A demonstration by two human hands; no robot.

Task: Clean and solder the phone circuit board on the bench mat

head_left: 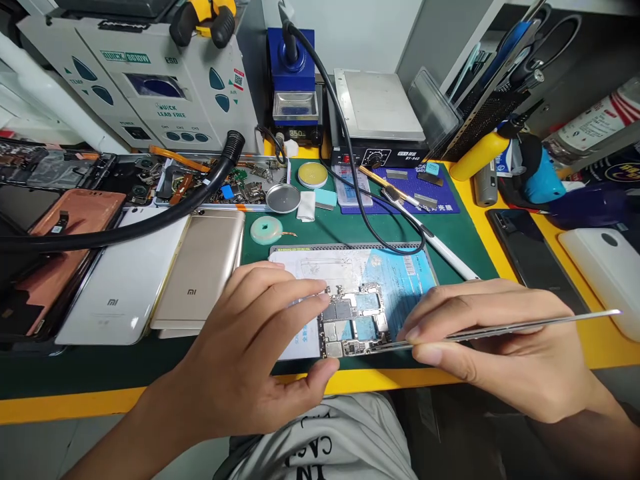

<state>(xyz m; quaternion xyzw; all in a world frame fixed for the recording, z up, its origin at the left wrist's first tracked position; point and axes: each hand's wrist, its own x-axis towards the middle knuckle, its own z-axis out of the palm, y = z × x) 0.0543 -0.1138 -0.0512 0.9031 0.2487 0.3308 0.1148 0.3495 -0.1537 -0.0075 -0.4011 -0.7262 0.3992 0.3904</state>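
A phone circuit board (344,311) lies on a blue and white booklet (407,270) near the front of the green mat. My left hand (265,340) grips the board's left side, with fingertips at the upper left edge and the thumb at the lower left corner. In my right hand (495,340), metal tweezers (530,325) are pinched between thumb and fingers. Their tips touch or hover just over the board's lower right edge; which of the two cannot be made out.
Phone shells (125,273) lie at left beneath a black hose (150,230). A soldering iron (445,250) with its cord rests behind my right hand. Further back stand a rework station (160,87) and a heating plate (380,107). A dark phone (535,257) lies right.
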